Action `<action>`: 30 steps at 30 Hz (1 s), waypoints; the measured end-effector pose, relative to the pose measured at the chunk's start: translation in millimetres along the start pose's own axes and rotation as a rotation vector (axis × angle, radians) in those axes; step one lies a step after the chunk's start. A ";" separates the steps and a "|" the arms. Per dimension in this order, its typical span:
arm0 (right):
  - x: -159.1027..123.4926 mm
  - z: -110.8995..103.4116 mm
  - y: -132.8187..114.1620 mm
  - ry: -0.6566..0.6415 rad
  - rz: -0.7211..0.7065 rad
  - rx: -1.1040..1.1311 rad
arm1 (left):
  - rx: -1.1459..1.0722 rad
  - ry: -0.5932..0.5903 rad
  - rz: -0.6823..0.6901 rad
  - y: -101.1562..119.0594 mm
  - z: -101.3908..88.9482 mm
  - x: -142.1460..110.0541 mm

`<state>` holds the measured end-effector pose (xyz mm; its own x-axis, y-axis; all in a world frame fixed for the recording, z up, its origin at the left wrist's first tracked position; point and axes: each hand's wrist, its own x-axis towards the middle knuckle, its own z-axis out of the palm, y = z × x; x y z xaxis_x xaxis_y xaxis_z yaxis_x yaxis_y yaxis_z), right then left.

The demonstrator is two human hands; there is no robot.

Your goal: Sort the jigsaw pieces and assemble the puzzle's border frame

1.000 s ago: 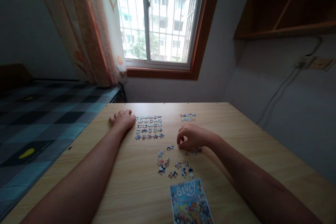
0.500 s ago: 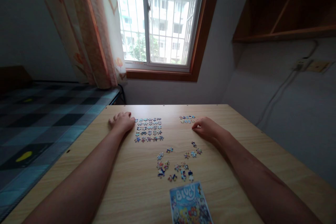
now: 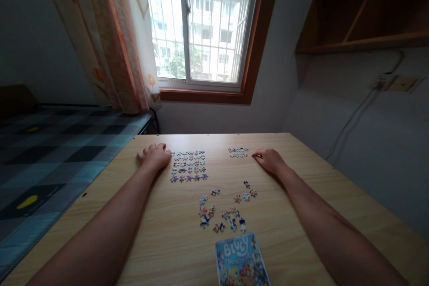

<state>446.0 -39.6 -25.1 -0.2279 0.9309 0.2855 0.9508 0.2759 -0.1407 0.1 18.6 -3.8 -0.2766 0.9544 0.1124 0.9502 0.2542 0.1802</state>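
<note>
On the far right of the tabletop, my right hand [image 3: 269,159] pinches a small puzzle piece [image 3: 252,155] at the right end of a short double row of puzzle pieces [image 3: 238,149]. My left hand [image 3: 153,156] rests on the table at the far left, fingers spread and curved, beside a block of puzzle pieces [image 3: 189,164] laid out in several neat rows. Loose puzzle pieces [image 3: 231,213] lie scattered nearer to me, in the middle. Below them is a blue picture box [image 3: 240,260] lettered "BLUEY", cut off by the bottom of the view.
The wooden table [image 3: 161,232] ends at a wall below a barred window [image 3: 214,31]. A bed with a checked cover [image 3: 67,143] stands along the left side. On the right wall are a wooden shelf [image 3: 368,40] and a socket with a cord [image 3: 385,82].
My right hand has moved away from the loose pieces, going up and right to the end of the short double row. My left hand stays in place.
</note>
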 end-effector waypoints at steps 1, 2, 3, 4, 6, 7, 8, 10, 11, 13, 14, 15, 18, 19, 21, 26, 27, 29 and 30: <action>-0.2 1.6 -0.3 0.011 0.005 0.013 | -0.001 0.000 -0.001 0.4 -0.7 -0.8; -0.4 3.0 -0.9 0.021 0.009 0.023 | -0.002 0.000 -0.002 0.8 -1.2 -1.4; -0.5 4.1 -1.8 0.030 0.010 0.028 | -0.002 -0.002 -0.003 1.0 -1.6 -2.0; -0.6 5.0 -2.9 0.039 0.009 0.031 | -0.001 -0.005 -0.002 1.1 -1.8 -2.3; -0.6 6.6 -5.2 0.063 0.007 0.031 | 0.003 -0.012 0.000 0.8 -1.6 -2.5; -0.6 7.4 -6.2 0.084 0.001 0.033 | 0.005 -0.013 0.002 0.4 -1.3 -2.4; -0.6 8.3 -7.1 0.111 -0.009 0.038 | 0.006 -0.012 0.004 0.1 -0.9 -2.0; -0.6 10.3 -8.3 0.171 -0.043 0.049 | 0.007 -0.003 0.009 -0.8 0.4 -1.1; -0.6 11.3 -8.9 0.195 -0.063 0.051 | 0.005 0.003 0.011 -1.2 1.0 -0.5; -0.6 13.4 -10.0 0.221 -0.092 0.048 | 0.001 0.014 0.012 -1.9 2.3 0.7; -0.6 14.4 -10.7 0.224 -0.101 0.044 | -0.002 0.017 0.012 -2.0 2.8 1.2; -0.6 15.3 -11.3 0.225 -0.107 0.040 | -0.004 0.017 0.011 -2.1 3.2 1.6; -0.1 18.1 -12.3 0.218 -0.124 0.038 | -0.009 0.022 0.006 -1.6 3.3 1.8; 0.2 19.2 -12.2 0.212 -0.131 0.042 | -0.009 0.024 0.005 -1.4 3.0 1.6; 1.1 21.6 -11.4 0.202 -0.139 0.050 | -0.008 0.026 0.003 -0.8 2.1 0.8; 3.2 26.5 -9.8 0.192 -0.141 0.037 | 0.004 -0.003 0.001 0.1 -0.2 -0.9; 3.3 26.7 -10.2 0.187 -0.144 0.035 | 0.003 -0.004 0.001 0.0 -0.3 -0.9; 3.1 26.0 -11.8 0.185 -0.151 0.038 | -0.002 0.002 -0.001 -0.6 0.2 -0.6; 2.9 25.2 -12.8 0.188 -0.155 0.041 | -0.004 0.006 -0.001 -1.0 0.6 -0.2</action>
<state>427.9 -34.4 -46.4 -0.3239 0.8168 0.4774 0.8974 0.4250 -0.1184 -0.6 18.2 -4.6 -0.2784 0.9532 0.1179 0.9494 0.2545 0.1842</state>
